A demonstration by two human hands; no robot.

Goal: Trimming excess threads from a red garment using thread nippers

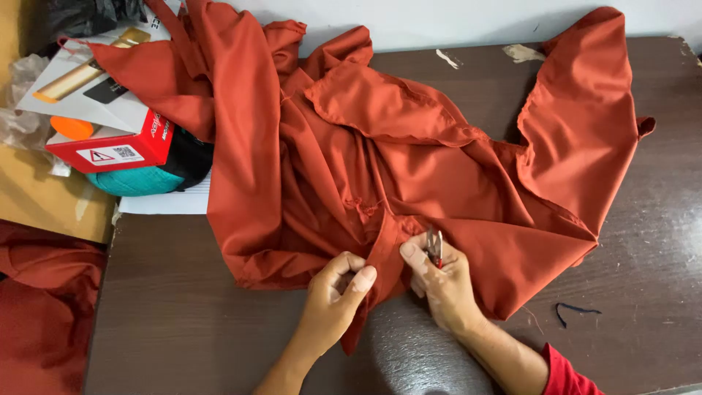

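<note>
Nearest, at the bottom edge: a red sleeve cuff [567, 377] on the right forearm, both forearms angled up over the dark wood-grain table [183, 322].

Just beyond, left hand [338, 292] curled narrow, thumb pressed against bent fingers, pinching a folded edge of the rust-orange garment [329, 168] at its lower hem. Right hand [439, 281] just beside it, closed around small metal thread snips [434, 247] with a touch of red at the grip, blades pointing up toward the cloth, thumb laid on the same fold. Both hands touching fabric, close together, a narrow strip of cloth hanging down between them.

Then the garment itself: plain woven cloth, rust-orange, heavily creased and bunched, spread across the middle of the table from left of centre to the far right. A small gathered pucker just above the hands. One broad flap folded over the centre, another panel lifted toward the far right corner, a further length draped over the clutter at the far left.

Right of the hands, well apart, a short dark thread scrap [574, 311] lying on the bare table.

Farther left, a red and white carton [110, 143], resting on a teal rounded object [135, 181] and white paper [164, 201]. More reddish cloth [44, 314] off the table's left side, lower down.

Farthest, a pale wall [453, 18] along the table's back edge, with flecks of torn tape [447, 58] on the wood near it.
</note>
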